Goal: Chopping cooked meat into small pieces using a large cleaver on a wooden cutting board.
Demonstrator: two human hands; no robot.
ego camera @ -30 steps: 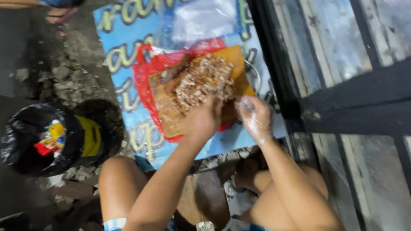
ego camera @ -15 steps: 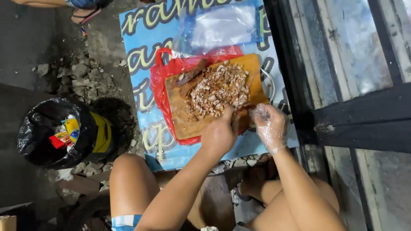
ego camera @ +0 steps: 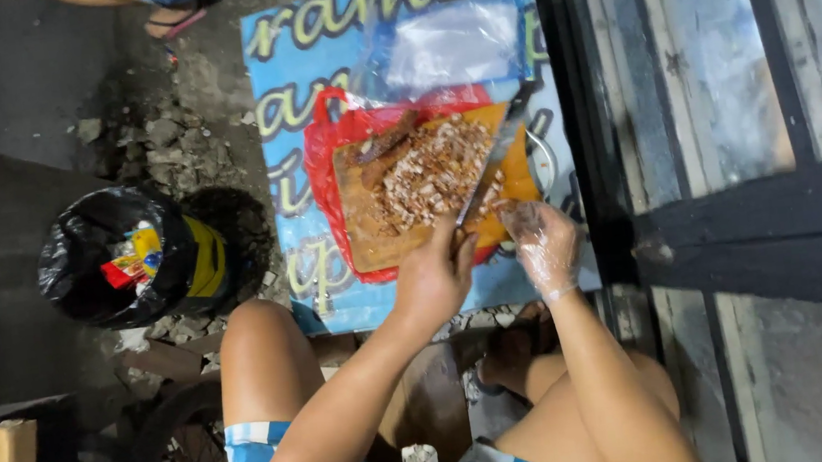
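Note:
A wooden cutting board [ego camera: 377,239] lies on a red plastic bag [ego camera: 324,159] on a blue printed sheet on the ground. A pile of chopped brown meat [ego camera: 431,174] covers the board, with two larger uncut pieces [ego camera: 383,153] at its far left. My left hand [ego camera: 431,279] grips the handle of a knife [ego camera: 494,158], whose blade lies slanted across the right side of the pile. My right hand [ego camera: 543,243], in a clear plastic glove, hovers with loosely spread fingers at the board's near right corner, holding nothing.
A clear plastic bag [ego camera: 454,46] lies on the blue sheet [ego camera: 280,73] beyond the board. A bin lined with a black bag [ego camera: 107,255] stands left, rubble beside it. A dark metal frame [ego camera: 582,124] runs along the right. My bare knees are below; someone's sandalled foot [ego camera: 174,8] is at the top.
The view has shifted a little. My left hand has drawn back from the pile toward the board's near edge, and the knife blade now shows across the meat. My gloved hand stays beside it.

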